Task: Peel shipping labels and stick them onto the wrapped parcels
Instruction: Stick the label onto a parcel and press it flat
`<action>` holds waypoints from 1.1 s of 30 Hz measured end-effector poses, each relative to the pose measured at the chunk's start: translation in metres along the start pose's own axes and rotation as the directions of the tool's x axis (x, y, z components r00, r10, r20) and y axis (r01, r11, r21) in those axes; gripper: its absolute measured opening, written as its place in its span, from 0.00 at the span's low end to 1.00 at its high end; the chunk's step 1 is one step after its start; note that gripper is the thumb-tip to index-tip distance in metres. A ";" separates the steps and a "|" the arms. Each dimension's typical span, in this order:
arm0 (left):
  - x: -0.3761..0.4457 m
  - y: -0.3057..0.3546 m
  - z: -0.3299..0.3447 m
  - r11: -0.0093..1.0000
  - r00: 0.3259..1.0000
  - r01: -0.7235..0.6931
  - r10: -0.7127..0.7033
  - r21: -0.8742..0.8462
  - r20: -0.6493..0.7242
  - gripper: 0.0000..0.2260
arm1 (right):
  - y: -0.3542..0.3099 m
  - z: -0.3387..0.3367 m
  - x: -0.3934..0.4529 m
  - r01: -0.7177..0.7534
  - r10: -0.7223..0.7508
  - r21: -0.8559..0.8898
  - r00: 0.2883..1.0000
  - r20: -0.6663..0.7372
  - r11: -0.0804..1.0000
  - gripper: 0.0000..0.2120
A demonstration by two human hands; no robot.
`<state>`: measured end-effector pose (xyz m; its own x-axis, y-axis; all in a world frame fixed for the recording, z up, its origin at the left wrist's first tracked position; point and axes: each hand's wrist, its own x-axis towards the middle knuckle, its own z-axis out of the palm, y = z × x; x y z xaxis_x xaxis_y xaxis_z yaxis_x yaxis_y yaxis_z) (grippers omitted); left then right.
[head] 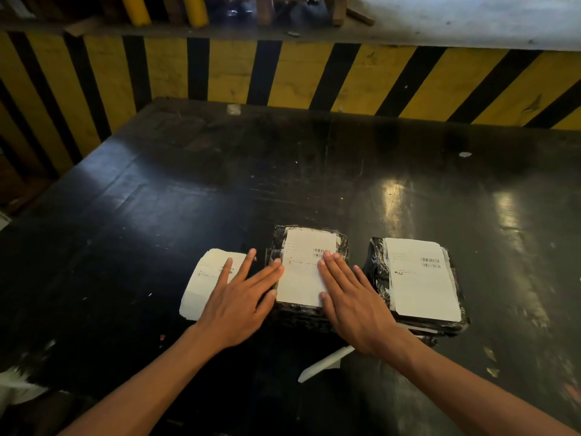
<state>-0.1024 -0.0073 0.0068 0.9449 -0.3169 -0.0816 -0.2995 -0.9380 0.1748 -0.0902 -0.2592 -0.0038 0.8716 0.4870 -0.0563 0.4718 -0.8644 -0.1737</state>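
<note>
Nearest strip: a white backing strip [325, 363] lies on the table edge between the two forearms.
Left hand: left hand [234, 305] flat, fingers straight and spread, gripping nothing; fingertips reach the label's left edge, palm over the loose labels.
Right hand: right hand [353, 305] flat too, fingers straight, pressing the label's right half.
Label: label [303, 272] sits on the middle parcel [309, 313], thin, limp paper; likely best smoothed outward from the centre.
Parcels: black glossy wrap, crinkled, soft-looking, probably slippery; hold by the sides.
Loose labels: loose labels [204, 278], a curled white stack, just left of the parcel.
Right parcel: right parcel [377, 278] already carries a label.
Table: table [283, 171], dark, scuffed, shiny.
Wall: wall [298, 73], yellow-and-black stripes.
</note>
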 end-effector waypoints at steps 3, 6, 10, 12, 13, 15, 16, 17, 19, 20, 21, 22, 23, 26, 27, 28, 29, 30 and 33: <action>-0.001 0.005 -0.004 1.000 1.000 0.021 -0.021 -0.014 0.001 0.30 | -0.001 -0.001 0.000 -0.007 0.007 0.012 1.000 -0.002 1.000 0.32; 0.002 0.030 -0.006 0.999 0.999 -0.038 0.038 0.021 0.002 0.28 | -0.001 0.000 0.000 -0.010 0.010 0.020 1.000 -0.003 1.000 0.31; -0.001 0.049 0.006 0.993 0.994 -0.111 0.111 0.027 0.021 0.27 | 0.002 0.001 0.000 -0.001 0.001 0.004 1.000 0.001 1.000 0.30; -0.011 0.040 0.015 0.991 0.993 -0.122 0.122 0.061 0.004 0.27 | 0.002 0.001 -0.001 0.005 -0.005 0.008 1.000 0.004 1.000 0.30; -0.019 0.032 0.019 0.988 0.992 -0.127 0.127 0.085 -0.003 0.27 | 0.001 0.000 -0.001 0.005 -0.005 0.010 1.000 0.007 1.000 0.30; -0.036 0.014 0.025 0.985 0.993 -0.114 0.116 0.126 -0.001 0.27 | 0.000 0.000 -0.001 0.003 -0.004 0.011 1.000 0.019 1.000 0.30; -0.042 0.006 0.027 0.987 0.995 -0.095 0.095 0.128 0.007 0.27 | 0.000 0.000 0.000 0.001 -0.002 0.020 1.000 0.019 1.000 0.30; -0.048 0.000 0.028 0.991 0.997 -0.073 0.072 0.114 0.019 0.27 | 0.000 0.000 0.001 -0.002 0.001 0.036 1.000 0.016 0.999 0.30; -0.054 -0.010 0.029 0.999 0.999 -0.037 0.037 0.030 0.016 0.25 | -0.001 0.000 0.001 -0.010 0.009 0.068 1.000 0.013 0.998 0.29; -0.056 -0.013 0.028 0.998 1.000 -0.016 0.016 -0.064 0.008 0.24 | -0.001 0.001 0.001 -0.016 0.015 0.076 1.000 0.015 0.997 0.29; -0.055 -0.016 0.026 0.983 1.000 0.013 -0.011 -0.183 0.010 0.22 | -0.001 0.001 0.000 -0.022 0.021 0.079 1.000 0.012 0.997 0.29; -0.054 -0.016 0.023 0.955 0.999 0.038 -0.038 -0.293 0.004 0.21 | -0.001 0.003 0.000 -0.026 0.026 0.085 1.000 0.000 0.996 0.29; -0.051 -0.015 0.020 0.931 0.998 0.042 -0.056 -0.363 -0.029 0.20 | -0.002 0.004 0.000 -0.029 0.031 0.101 0.999 -0.019 0.994 0.29; -0.031 -0.002 0.015 0.880 0.985 0.026 -0.103 -0.474 -0.137 0.18 | -0.004 0.004 0.006 -0.051 0.068 0.260 0.996 -0.056 0.964 0.29; -0.020 0.005 0.013 0.864 0.982 0.029 -0.120 -0.503 -0.149 0.19 | -0.005 0.003 0.008 -0.067 0.095 0.346 0.993 -0.064 0.936 0.28; -0.008 0.011 0.012 0.848 0.978 0.038 -0.140 -0.528 -0.154 0.22 | -0.006 0.002 0.010 -0.083 0.128 0.429 0.989 -0.079 0.900 0.27; 0.005 0.016 0.009 0.835 0.975 0.055 -0.163 -0.548 -0.151 0.24 | -0.007 0.001 0.013 -0.095 0.166 0.493 0.981 -0.102 0.865 0.26; 0.019 0.021 0.008 0.826 0.973 0.073 -0.183 -0.559 -0.142 0.25 | -0.007 0.000 0.016 -0.110 0.207 0.533 0.970 -0.125 0.839 0.25; 0.053 0.030 0.003 0.795 0.973 0.120 -0.214 -0.595 -0.090 0.27 | -0.005 0.000 0.026 -0.182 0.328 0.570 0.930 -0.165 0.801 0.25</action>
<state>-0.0619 -0.0525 0.0049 0.9951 -0.0945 -0.0284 -0.0461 -0.6996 0.7130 -0.0698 -0.2418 -0.0044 0.9875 0.1485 0.0531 0.1438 -0.7101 -0.6893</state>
